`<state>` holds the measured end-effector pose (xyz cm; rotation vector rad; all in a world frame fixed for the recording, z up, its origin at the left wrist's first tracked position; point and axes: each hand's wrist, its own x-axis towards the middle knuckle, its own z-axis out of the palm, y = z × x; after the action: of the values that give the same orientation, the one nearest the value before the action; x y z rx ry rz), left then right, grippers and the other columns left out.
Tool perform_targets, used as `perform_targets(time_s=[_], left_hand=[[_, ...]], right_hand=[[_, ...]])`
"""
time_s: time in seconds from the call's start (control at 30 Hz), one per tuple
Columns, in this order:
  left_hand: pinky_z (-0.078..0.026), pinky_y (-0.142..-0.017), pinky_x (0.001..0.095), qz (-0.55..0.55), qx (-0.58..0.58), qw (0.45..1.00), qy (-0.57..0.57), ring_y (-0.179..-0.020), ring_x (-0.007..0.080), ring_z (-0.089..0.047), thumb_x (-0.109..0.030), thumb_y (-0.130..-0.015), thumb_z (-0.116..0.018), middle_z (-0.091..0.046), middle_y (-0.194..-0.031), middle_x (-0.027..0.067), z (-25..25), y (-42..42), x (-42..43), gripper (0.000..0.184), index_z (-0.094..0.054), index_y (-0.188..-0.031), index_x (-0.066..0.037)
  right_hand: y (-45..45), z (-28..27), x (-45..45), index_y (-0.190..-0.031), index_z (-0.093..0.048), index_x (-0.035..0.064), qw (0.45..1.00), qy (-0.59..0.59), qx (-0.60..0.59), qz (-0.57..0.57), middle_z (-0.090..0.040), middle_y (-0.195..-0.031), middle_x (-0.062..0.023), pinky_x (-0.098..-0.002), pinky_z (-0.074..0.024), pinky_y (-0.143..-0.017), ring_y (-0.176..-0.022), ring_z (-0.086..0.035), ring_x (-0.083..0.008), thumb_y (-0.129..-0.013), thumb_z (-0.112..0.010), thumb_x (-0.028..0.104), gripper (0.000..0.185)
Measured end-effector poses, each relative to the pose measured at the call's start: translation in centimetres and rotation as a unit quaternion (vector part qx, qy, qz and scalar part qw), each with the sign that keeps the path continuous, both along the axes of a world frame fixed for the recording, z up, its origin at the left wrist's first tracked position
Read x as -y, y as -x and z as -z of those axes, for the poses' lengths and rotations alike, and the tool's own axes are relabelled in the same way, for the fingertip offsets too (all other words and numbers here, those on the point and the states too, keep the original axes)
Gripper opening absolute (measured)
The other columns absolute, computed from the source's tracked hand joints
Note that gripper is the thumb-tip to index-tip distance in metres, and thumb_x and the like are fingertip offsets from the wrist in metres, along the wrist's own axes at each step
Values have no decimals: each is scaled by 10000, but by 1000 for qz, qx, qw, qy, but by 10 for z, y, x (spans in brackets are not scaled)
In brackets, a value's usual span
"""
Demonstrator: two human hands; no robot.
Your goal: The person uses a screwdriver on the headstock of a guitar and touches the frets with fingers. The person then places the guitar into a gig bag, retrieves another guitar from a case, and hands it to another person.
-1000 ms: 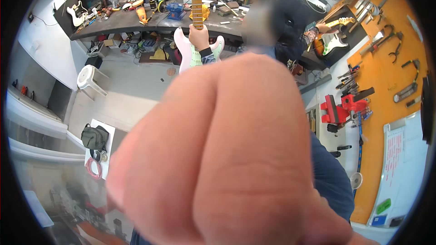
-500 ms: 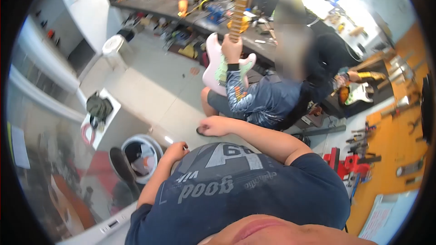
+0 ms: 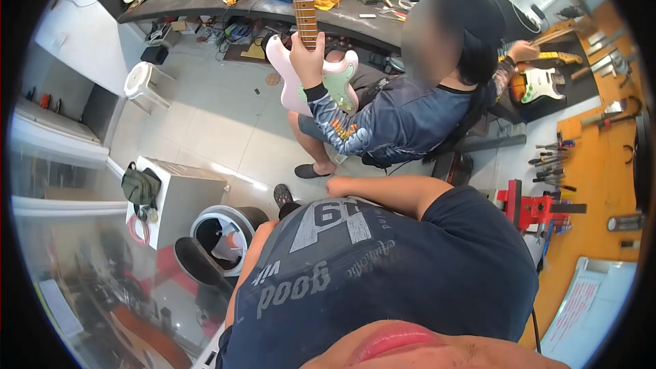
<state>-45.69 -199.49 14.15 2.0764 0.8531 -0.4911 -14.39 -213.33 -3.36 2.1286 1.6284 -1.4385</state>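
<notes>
My right hand (image 3: 338,186) is at the front of my dark printed T-shirt (image 3: 383,260), mostly hidden behind its edge, so its fingers do not show. My left forearm (image 3: 261,236) runs down along the shirt's left side, and the hand beyond it is out of sight. Nearest to my right hand are the black clog (image 3: 314,171) and leg of a seated co-worker. That person grips the neck of a pink electric guitar (image 3: 294,89) with a mint pickguard. Their other hand is beside a sunburst electric guitar (image 3: 540,85) at the right.
A cluttered workbench (image 3: 369,7) spans the back. On the left stand a white stool (image 3: 145,82), a white cabinet (image 3: 181,195) with a green bag on it, and an open bin (image 3: 236,222). A red vise (image 3: 523,206) and a wooden tool board (image 3: 581,164) are at my right.
My view has shifted, bringing the bin and cabinet into clearer sight. Both my hands showed before; now the left has gone behind my shirt and the right is mostly covered.
</notes>
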Motion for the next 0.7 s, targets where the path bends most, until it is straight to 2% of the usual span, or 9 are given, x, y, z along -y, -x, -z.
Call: perform_targets(time_s=[0.07, 0.17, 0.27, 0.33, 0.37, 0.43, 0.5, 0.63, 0.7], left_hand=[[-590, -930, 499, 24, -1, 1000, -3, -1038, 433, -744, -305, -904, -752, -782, -1075, 240, -4, -4, -21, 354, -774, -1122, -26], [-590, -930, 500, 71, 3, 997, -15, -1039, 432, -744, -304, -906, -754, -782, -1077, 239, -10, -21, -65, 354, -773, -1122, -25], [-589, -930, 501, 115, 12, 993, -34, -1040, 431, -744, -304, -908, -755, -783, -1079, 237, 2, -35, -122, 353, -773, -1123, -25], [-587, -932, 502, 139, 19, 989, -47, -1049, 426, -741, -299, -916, -751, -782, -1081, 236, 33, -42, -166, 343, -772, -1117, -21], [-585, -932, 502, 154, 19, 987, -47, -1054, 423, -740, -296, -920, -749, -782, -1082, 236, 46, -41, -182, 338, -772, -1113, -19], [-585, -941, 499, 185, -1, 980, -65, -1066, 416, -738, -293, -924, -746, -783, -1087, 233, 39, -43, -208, 334, -776, -1118, -23], [-584, -949, 495, 216, -7, 973, -75, -1074, 411, -737, -291, -926, -744, -784, -1092, 230, 41, -52, -233, 331, -778, -1125, -28], [-583, -962, 489, 293, -15, 952, -82, -1079, 406, -736, -287, -926, -749, -784, -1104, 224, 60, -61, -261, 325, -779, -1131, -36], [-583, -964, 486, 329, -12, 940, -85, -1081, 405, -736, -283, -926, -749, -784, -1110, 221, 65, -70, -265, 321, -779, -1130, -37]], right_hand=[[-3, -1, -21, -1059, -828, 59, 999, 2, 21, -48, -816, -947, -152, -478, -599, -818, -905, -777, -338, -904, -675, 364, 375], [-4, 22, -56, -1068, -845, 109, 993, 113, -9, 44, -825, -1024, -113, -450, -594, -844, -969, -777, -284, -923, -684, 317, 300], [-1, -36, -60, -1070, -849, 119, 990, 55, -18, 129, -817, -1084, -137, -456, -594, -871, -1012, -773, -299, -944, -671, 291, 278], [4, -59, -50, -1071, -851, 125, 980, 24, -28, 194, -811, -1124, -152, -460, -593, -889, -1041, -770, -310, -957, -662, 274, 266], [0, -35, -43, -1002, -840, 93, 990, 11, -8, 139, -804, -1026, -172, -486, -589, -827, -918, -761, -336, -878, -719, 333, 295], [11, -13, -36, -937, -829, 62, 994, 25, 21, 108, -797, -941, -194, -512, -583, -781, -815, -757, -364, -797, -772, 381, 353], [21, -21, -34, -948, -830, 64, 984, 77, 51, 153, -799, -966, -199, -512, -582, -813, -853, -765, -364, -795, -761, 359, 340], [53, -11, -32, -1053, -823, 23, 960, 46, 51, 271, -774, -1139, -271, -526, -580, -929, -1051, -759, -423, -824, -728, 317, 386], [61, -24, -32, -1068, -821, 29, 955, 46, 29, 292, -776, -1126, -265, -521, -579, -924, -1052, -759, -414, -818, -741, 329, 399]])
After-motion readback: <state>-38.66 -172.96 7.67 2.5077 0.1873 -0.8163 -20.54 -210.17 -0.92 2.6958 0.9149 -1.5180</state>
